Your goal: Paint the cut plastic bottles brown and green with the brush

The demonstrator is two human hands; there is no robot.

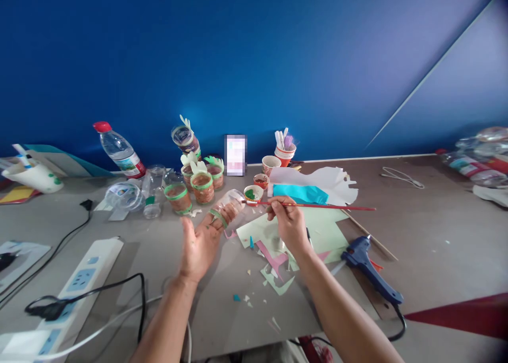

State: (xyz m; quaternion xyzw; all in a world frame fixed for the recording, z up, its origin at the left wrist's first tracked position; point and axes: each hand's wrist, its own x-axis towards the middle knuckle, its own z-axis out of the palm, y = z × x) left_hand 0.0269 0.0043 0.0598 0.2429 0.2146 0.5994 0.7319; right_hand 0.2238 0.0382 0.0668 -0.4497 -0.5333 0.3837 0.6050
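My left hand (200, 249) holds up a clear cut bottle piece (231, 204) with brown paint and a green band on it. The fingers are behind or inside it; I cannot tell which. Pinched in my right hand (289, 223) is a thin red paintbrush (337, 207), its tip touching or close to the bottle piece. Just beyond stand a small cup of green paint (253, 193) and a cup of brown paint (261, 181). Several brown-painted cups (202, 187) with green rims stand to the left, some with pale paper leaves.
A blue glue gun (371, 270) lies at right near a wooden stick (369, 234). Paper scraps (278, 278) and pale green sheets (321, 230) cover the middle. A phone (235, 155) leans on the blue wall. At left are a power strip (83, 283) and a red-capped bottle (121, 151).
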